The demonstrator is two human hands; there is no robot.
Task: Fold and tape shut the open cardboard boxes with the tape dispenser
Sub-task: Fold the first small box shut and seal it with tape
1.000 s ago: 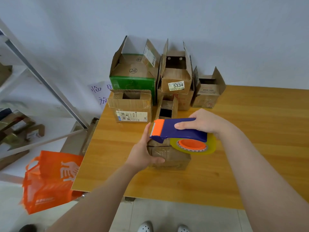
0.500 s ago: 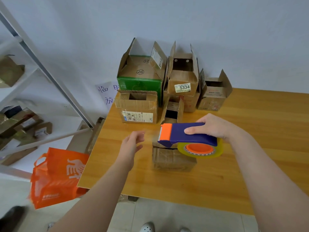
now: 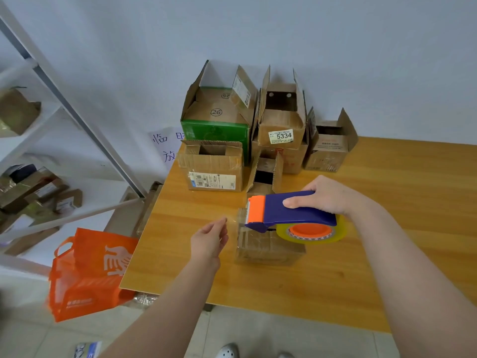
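Toward the table's front-left corner: small cardboard box [image 3: 268, 250], flaps folded flat, long axis running along the table [image 3: 387, 228] front edge.
Right hand [image 3: 329, 196]: wrapped over the tape dispenser [image 3: 294, 211], held over the box top, orange cutter end pointing left.
Left hand [image 3: 210, 240]: just left of the box, fingertips pinching what looks like a clear tape strip [image 3: 236, 220] drawn from the cutter.
Key relation: the strip runs leftward along the box's long axis; the left hand is nearer its free end.
Back-left corner: open cardboard boxes [image 3: 281, 117], still unsealed.

You are looking at five open cardboard boxes [image 3: 214, 166], one closed box [image 3: 268, 248], one tape dispenser [image 3: 291, 210] and one orange bag [image 3: 87, 277] at lower left.
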